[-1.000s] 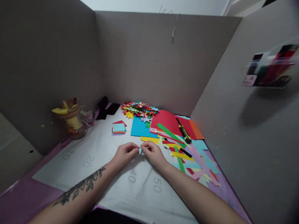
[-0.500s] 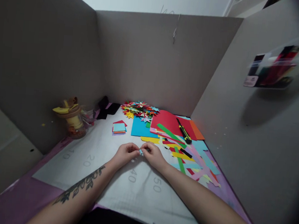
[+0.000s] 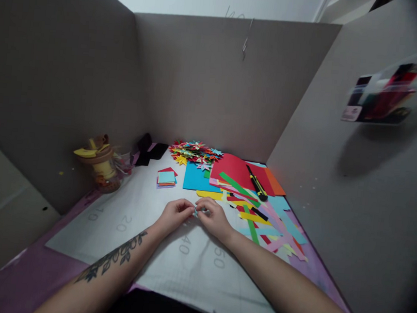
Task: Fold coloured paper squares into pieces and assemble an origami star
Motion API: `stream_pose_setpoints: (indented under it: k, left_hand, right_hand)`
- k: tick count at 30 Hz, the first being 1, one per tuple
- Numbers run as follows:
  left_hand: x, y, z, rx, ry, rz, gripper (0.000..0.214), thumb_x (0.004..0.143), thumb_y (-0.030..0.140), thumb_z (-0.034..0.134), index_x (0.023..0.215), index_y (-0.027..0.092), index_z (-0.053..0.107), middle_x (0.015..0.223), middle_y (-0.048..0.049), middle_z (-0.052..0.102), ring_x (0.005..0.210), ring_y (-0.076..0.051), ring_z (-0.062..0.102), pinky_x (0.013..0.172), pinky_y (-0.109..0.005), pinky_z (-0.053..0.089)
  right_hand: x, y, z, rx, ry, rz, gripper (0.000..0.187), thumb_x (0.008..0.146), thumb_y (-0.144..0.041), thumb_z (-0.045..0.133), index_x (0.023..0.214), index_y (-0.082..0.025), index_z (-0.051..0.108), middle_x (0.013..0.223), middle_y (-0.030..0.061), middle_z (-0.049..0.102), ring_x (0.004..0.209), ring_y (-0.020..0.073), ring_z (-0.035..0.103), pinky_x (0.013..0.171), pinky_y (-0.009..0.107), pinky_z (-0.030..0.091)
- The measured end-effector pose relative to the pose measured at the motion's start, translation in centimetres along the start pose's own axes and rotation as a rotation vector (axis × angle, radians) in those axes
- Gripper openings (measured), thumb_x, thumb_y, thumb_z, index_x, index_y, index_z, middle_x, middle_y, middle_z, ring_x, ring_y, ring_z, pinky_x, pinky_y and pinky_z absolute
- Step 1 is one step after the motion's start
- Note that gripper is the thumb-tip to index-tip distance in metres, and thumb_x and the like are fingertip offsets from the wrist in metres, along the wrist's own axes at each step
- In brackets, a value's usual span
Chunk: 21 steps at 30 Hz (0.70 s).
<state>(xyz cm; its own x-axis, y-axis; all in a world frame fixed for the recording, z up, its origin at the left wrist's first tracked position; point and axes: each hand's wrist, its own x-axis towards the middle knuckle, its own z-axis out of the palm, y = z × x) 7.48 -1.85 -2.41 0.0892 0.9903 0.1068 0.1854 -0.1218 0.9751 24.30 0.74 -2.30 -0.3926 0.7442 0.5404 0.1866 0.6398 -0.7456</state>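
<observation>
My left hand (image 3: 174, 215) and my right hand (image 3: 213, 217) meet fingertip to fingertip over the white cutting mat (image 3: 140, 219). Both pinch a tiny light blue paper piece (image 3: 196, 211) between them; most of it is hidden by the fingers. Just beyond the hands lie a small stack of coloured paper squares (image 3: 166, 178) and a blue sheet (image 3: 195, 178). A heap of folded paper stars (image 3: 194, 153) sits at the back of the mat.
Red sheets (image 3: 234, 171) and loose coloured strips (image 3: 261, 222) cover the right side, with a yellow-black utility knife (image 3: 256, 182) on them. A yellow-lidded jar (image 3: 100, 164) stands at left, a black object (image 3: 148, 151) behind it. Cardboard walls enclose three sides.
The hands have drawn slightly closer together around the paper piece, and less of it shows now. Nothing else has moved.
</observation>
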Motion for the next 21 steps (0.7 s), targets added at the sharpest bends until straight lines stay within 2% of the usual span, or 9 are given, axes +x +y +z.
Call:
stream_pose_setpoints:
  k: [3,7,14,21]
  left_hand:
    - [-0.01,0.18,0.00,0.016,0.053,0.025,0.026,0.073,0.040,0.062,0.075,0.014,0.064,0.061,-0.0003,0.062,0.054,-0.011,0.053,0.052,-0.021,0.041]
    - [-0.18,0.53,0.05,0.079,0.090,0.060,0.022,0.075,0.035,0.061,0.075,0.014,0.064,0.063,-0.0012,0.063,0.057,-0.012,0.054,0.054,-0.022,0.042]
    - [-0.43,0.80,0.30,0.125,0.100,0.072,0.020,0.075,0.033,0.058,0.073,0.014,0.063,0.062,-0.0009,0.063,0.055,-0.012,0.054,0.053,-0.022,0.042]
    - [-0.44,0.42,0.39,0.173,0.090,0.108,0.019,0.078,0.032,0.054,0.074,0.015,0.062,0.062,0.0000,0.061,0.057,-0.011,0.052,0.054,-0.021,0.041]
  right_hand:
    - [-0.02,-0.19,-0.06,0.005,0.011,-0.005,0.011,0.075,-0.014,0.056,0.080,-0.021,0.064,0.093,0.0062,0.063,0.092,0.0193,0.058,0.084,0.034,0.044]
    - [-0.06,-0.22,0.06,-0.007,0.032,-0.006,0.006,0.076,-0.018,0.059,0.080,-0.021,0.063,0.088,0.0056,0.064,0.088,0.0191,0.058,0.082,0.033,0.045]
    - [-0.13,-0.30,0.25,-0.049,0.079,0.082,0.005,0.076,-0.018,0.055,0.074,-0.020,0.059,0.074,0.0020,0.062,0.074,0.0170,0.057,0.071,0.029,0.044]
    - [-0.22,-0.29,0.47,0.011,0.080,0.130,0.003,0.076,-0.020,0.053,0.076,-0.020,0.056,0.072,0.0011,0.060,0.068,0.0153,0.055,0.066,0.028,0.045]
